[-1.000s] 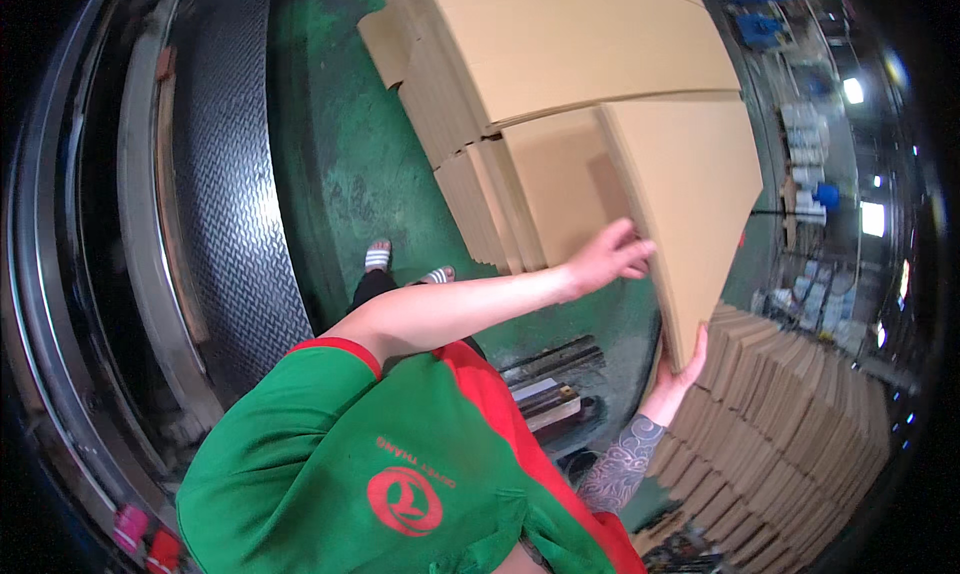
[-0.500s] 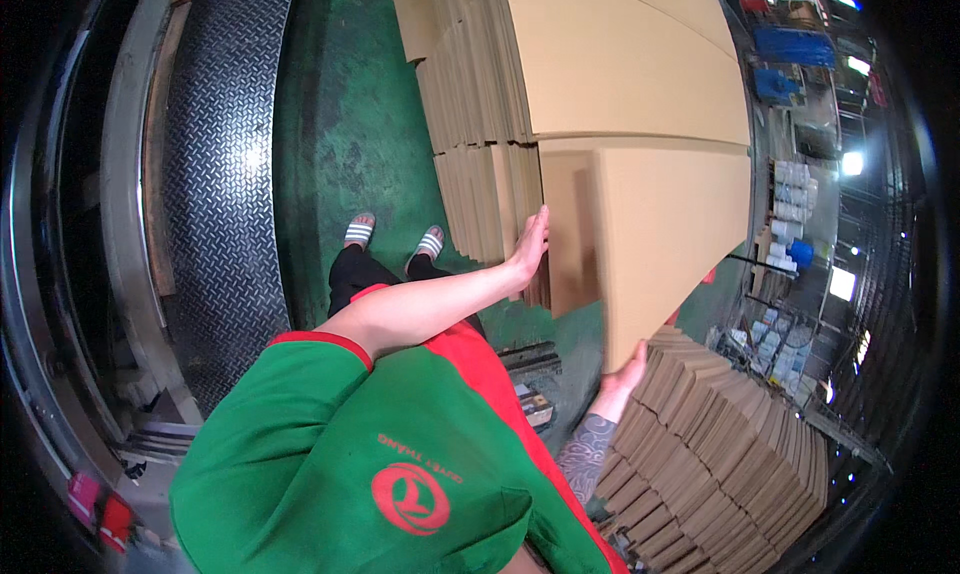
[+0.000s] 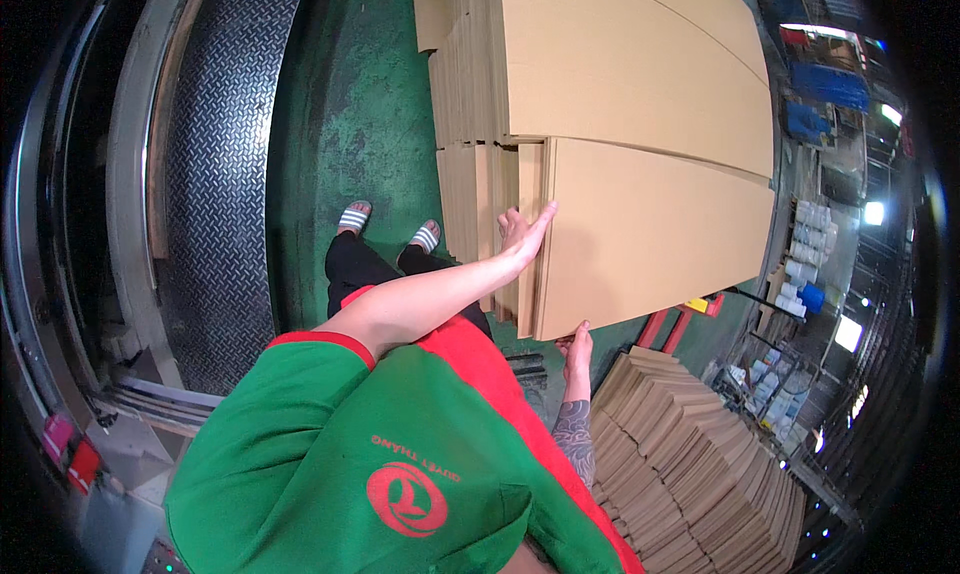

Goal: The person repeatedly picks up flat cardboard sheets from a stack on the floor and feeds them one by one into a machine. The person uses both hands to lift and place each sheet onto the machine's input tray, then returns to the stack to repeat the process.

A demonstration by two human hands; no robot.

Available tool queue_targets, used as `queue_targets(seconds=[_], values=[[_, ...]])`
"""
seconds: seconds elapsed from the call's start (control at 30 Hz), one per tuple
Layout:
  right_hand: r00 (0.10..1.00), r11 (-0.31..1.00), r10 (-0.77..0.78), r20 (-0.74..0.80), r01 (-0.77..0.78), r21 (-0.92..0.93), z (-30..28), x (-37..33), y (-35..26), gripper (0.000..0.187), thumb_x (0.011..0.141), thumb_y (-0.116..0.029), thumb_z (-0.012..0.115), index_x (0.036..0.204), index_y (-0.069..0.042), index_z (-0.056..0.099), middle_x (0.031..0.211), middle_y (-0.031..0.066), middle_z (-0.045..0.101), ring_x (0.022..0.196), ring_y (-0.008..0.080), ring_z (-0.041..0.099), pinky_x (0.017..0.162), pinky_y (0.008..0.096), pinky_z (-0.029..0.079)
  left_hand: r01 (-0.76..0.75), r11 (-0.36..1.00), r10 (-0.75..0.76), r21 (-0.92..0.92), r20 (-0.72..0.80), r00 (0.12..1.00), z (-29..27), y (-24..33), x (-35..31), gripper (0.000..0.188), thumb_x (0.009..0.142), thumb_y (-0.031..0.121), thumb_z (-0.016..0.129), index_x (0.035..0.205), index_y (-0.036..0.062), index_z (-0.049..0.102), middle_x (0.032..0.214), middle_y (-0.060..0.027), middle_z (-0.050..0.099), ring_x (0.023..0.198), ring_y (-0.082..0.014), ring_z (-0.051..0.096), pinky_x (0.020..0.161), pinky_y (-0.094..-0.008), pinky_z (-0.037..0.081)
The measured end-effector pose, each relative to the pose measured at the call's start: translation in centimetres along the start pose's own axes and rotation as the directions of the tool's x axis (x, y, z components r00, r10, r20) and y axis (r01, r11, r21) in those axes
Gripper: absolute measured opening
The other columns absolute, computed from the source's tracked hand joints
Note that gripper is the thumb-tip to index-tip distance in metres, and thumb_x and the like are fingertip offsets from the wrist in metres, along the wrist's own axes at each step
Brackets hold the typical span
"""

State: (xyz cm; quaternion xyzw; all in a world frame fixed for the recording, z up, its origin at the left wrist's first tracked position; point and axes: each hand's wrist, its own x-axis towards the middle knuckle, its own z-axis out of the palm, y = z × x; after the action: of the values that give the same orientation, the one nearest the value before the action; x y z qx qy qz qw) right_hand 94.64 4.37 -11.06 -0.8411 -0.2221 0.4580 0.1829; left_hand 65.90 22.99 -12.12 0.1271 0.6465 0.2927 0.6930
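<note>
A flat brown cardboard sheet (image 3: pixel 650 239) lies on top of the near part of a tall cardboard stack, roughly lined up with the sheets below. My left hand (image 3: pixel 524 236) rests against the stack's left edge, fingers apart, one fingertip reaching the top sheet's rim. At the near edge of the same sheet, my right hand (image 3: pixel 577 348) touches the side by the corner. Its fingers point up along the edge and are not wrapped round the board. Part of that palm is hidden from view.
Behind lies another pile of cardboard (image 3: pixel 630 64). A second cardboard stack (image 3: pixel 700 464) stands low at the right, near a red and yellow frame (image 3: pixel 690 319). A diamond-plate metal surface (image 3: pixel 225 174) runs along the left, beside the green floor (image 3: pixel 360 104).
The top sheet, tilted and offset to the right before, has come down flat and moved left onto the stack. My right hand has shifted left along with it; my left hand stays by the edge.
</note>
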Motion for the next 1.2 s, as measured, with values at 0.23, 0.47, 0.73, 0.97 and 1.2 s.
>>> queue_targets(seconds=[0.23,0.47,0.73,0.97,1.2], values=[[0.997,0.969,0.019,0.078,-0.038,0.244,-1.3,-0.8,-0.4,0.057,0.106,-0.064,0.048,0.119,-0.010,0.061,0.094,0.0049,0.068,0.089,0.0199,0.066,0.082,0.0419,0.054,-0.019,0.992,0.023,-0.123,0.033,0.999,-0.4,0.3,0.4,0.112,0.080,0.070,0.078,0.148,-0.0093,0.036,0.160,-0.0298,0.033,0.149,-0.0382,0.038,0.119,-0.0479,0.039],[0.994,0.865,0.097,-0.053,-0.058,0.499,-3.2,1.7,-2.8,0.077,0.101,-0.071,0.050,0.155,-0.018,0.043,0.144,0.0068,0.057,0.126,0.0265,0.059,0.100,0.0475,0.051,-0.167,0.979,0.160,-0.116,-0.060,0.985,2.3,-1.1,-1.6,0.105,0.073,0.050,0.095,0.139,-0.0094,0.038,0.139,-0.0285,0.056,0.127,-0.0345,0.060,0.107,-0.0443,0.050],[0.972,0.672,-0.236,0.011,0.155,0.725,-2.0,0.3,-3.9,0.082,0.104,-0.068,0.046,0.161,-0.009,0.038,0.155,0.0068,0.053,0.139,0.0247,0.053,0.113,0.0435,0.046,-0.326,0.942,0.333,-0.078,0.113,0.936,1.2,4.0,-3.7,0.084,0.077,0.043,0.094,0.132,-0.0082,0.055,0.122,-0.0194,0.070,0.108,-0.0266,0.069,0.097,-0.0379,0.055],[0.981,0.623,-0.128,0.143,-0.033,0.782,4.2,-7.2,-5.4,0.072,0.107,-0.061,0.049,0.156,-0.008,0.045,0.153,0.0081,0.055,0.139,0.0216,0.053,0.114,0.0409,0.044,-0.355,0.935,0.343,0.020,0.213,0.915,-7.3,8.7,-7.2,0.062,0.095,0.034,0.078,0.140,-0.0041,0.058,0.129,-0.0129,0.069,0.120,-0.0220,0.065,0.105,-0.0371,0.051],[0.930,0.528,-0.328,0.169,0.032,0.848,6.6,-10.3,-2.7,0.072,0.103,-0.050,0.062,0.153,-0.001,0.045,0.149,0.0120,0.055,0.140,0.0222,0.050,0.118,0.0393,0.038,-0.287,0.955,0.280,0.071,0.092,0.956,-11.5,8.6,-10.7,0.071,0.097,0.034,0.074,0.152,0.0016,0.044,0.145,-0.0142,0.059,0.130,-0.0276,0.060,0.110,-0.0437,0.051]])
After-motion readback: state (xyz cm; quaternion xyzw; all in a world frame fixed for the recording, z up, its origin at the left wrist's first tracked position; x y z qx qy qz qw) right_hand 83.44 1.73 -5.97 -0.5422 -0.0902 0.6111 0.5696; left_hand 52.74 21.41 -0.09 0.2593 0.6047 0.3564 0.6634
